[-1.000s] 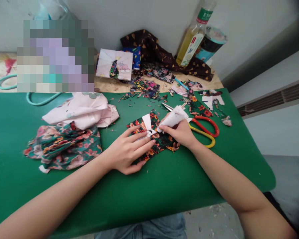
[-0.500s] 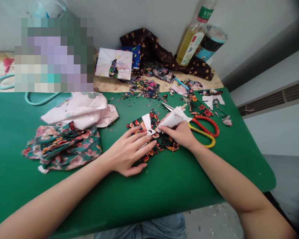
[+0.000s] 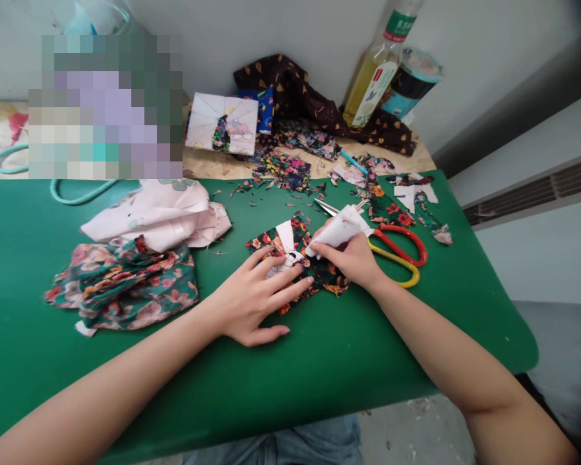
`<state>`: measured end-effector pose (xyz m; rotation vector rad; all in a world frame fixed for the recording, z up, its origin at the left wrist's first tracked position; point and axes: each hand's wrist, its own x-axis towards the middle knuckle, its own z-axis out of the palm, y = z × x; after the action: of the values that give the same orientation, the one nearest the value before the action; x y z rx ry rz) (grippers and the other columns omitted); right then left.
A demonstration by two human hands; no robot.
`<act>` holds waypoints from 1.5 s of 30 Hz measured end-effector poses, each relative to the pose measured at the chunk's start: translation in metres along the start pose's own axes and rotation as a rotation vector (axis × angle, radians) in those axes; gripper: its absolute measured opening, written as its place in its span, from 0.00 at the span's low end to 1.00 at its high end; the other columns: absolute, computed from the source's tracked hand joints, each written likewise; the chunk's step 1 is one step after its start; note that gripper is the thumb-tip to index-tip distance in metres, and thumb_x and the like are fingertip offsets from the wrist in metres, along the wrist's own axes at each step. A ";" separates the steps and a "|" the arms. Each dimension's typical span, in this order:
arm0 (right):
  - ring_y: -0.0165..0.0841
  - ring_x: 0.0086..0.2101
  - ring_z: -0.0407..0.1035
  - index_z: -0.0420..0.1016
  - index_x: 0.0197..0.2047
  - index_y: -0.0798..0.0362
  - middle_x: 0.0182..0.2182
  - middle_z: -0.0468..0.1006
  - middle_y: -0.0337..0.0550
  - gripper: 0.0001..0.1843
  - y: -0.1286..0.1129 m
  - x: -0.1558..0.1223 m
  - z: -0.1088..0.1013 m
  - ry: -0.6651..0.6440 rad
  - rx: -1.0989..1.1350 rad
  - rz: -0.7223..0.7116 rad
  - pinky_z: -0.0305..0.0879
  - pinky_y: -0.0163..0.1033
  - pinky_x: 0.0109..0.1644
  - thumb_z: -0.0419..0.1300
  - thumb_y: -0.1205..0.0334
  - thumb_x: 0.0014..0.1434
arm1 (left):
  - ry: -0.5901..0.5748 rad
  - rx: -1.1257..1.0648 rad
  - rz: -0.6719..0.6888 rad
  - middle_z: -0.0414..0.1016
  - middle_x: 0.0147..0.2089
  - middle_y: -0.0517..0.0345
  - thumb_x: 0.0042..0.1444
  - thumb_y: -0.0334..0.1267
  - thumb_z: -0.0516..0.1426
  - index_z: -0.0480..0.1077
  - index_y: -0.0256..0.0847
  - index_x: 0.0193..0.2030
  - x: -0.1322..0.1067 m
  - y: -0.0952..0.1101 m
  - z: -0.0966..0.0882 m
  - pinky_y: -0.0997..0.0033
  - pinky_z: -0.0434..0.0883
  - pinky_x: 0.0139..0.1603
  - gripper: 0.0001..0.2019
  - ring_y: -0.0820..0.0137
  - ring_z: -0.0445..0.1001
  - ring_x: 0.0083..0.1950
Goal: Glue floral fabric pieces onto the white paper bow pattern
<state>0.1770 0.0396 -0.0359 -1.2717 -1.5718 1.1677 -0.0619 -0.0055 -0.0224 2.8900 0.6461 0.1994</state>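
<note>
On the green table surface lies a dark floral fabric piece [image 3: 297, 229] with a white wedge and lined white patches. My left hand [image 3: 256, 294] rests on it, fingers spread, holding nothing and covering its lower left part. In my right hand [image 3: 356, 258] is a small white bundle [image 3: 341, 231], soft like tissue or cloth, pinched with its lower tip close to the white centre of the fabric piece. What is inside the bundle is hidden; thin sticks show just behind its top. Beside that hand lie scissors [image 3: 407, 248] with red and yellow handles, blades partly behind the bundle.
Crumpled green floral cloth [image 3: 135, 290] and pale pink cloth [image 3: 150, 216] lie left. Behind are fabric scraps [image 3: 285, 169], a white patterned square [image 3: 223, 123], brown cloth [image 3: 295, 84], an oil bottle [image 3: 375, 71] and a dark cup [image 3: 411, 84]. A blurred block covers the upper left.
My left hand has shifted slightly, its fingers spreading further right over the fabric, and more lined white patch shows. My right hand keeps the white bundle in nearly the same place.
</note>
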 end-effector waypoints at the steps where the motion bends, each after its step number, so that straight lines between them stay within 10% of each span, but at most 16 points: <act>1: 0.38 0.32 0.75 0.76 0.31 0.52 0.29 0.81 0.43 0.13 0.000 0.000 0.000 0.006 0.010 0.001 0.72 0.43 0.38 0.69 0.51 0.49 | 0.003 0.001 -0.001 0.62 0.69 0.47 0.60 0.56 0.48 0.54 0.38 0.71 0.000 0.000 0.000 0.38 0.50 0.66 0.36 0.45 0.59 0.64; 45: 0.40 0.36 0.77 0.78 0.34 0.53 0.33 0.83 0.45 0.10 -0.003 -0.003 0.000 -0.040 -0.157 -0.033 0.72 0.45 0.45 0.66 0.55 0.53 | 0.007 -0.001 -0.009 0.62 0.68 0.44 0.61 0.55 0.49 0.55 0.35 0.70 0.000 0.000 0.003 0.38 0.50 0.67 0.35 0.46 0.61 0.64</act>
<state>0.1764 0.0367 -0.0329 -1.3239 -1.7356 1.0720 -0.0618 -0.0062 -0.0252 2.8861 0.6606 0.2089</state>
